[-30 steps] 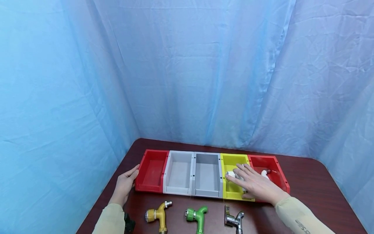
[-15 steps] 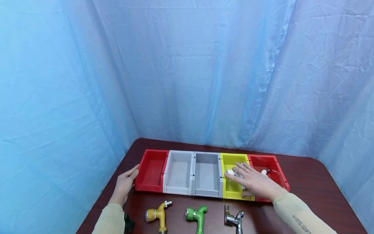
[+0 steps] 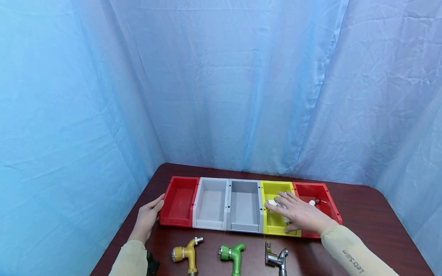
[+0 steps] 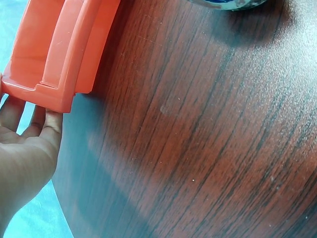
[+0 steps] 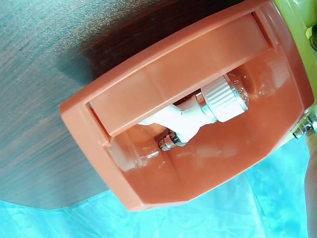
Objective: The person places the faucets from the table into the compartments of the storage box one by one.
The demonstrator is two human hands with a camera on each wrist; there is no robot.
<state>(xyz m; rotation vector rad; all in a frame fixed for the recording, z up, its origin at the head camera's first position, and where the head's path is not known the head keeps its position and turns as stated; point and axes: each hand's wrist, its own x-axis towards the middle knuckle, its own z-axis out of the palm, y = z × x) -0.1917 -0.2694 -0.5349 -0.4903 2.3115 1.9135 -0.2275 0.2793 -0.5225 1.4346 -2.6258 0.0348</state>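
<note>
Two red bins (image 3: 180,201), one white bin (image 3: 211,205), one grey bin (image 3: 244,207), one yellow bin (image 3: 276,229): that's five! One yellow tap (image 3: 189,253), one green tap (image 3: 236,255), one chrome tap (image 3: 276,260), one white tap (image 5: 190,119), makes four (plus one more white knob (image 3: 271,203), half-hidden)! Two hands (image 3: 147,216), one bench (image 3: 366,214)!

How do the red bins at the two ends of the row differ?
The left-end bin shows nothing inside; the right-end bin contains a white faucet.
The left hand touches the left-end bin; the right hand partly hides the right-end bin in the head view.
Both are open-topped.
</note>
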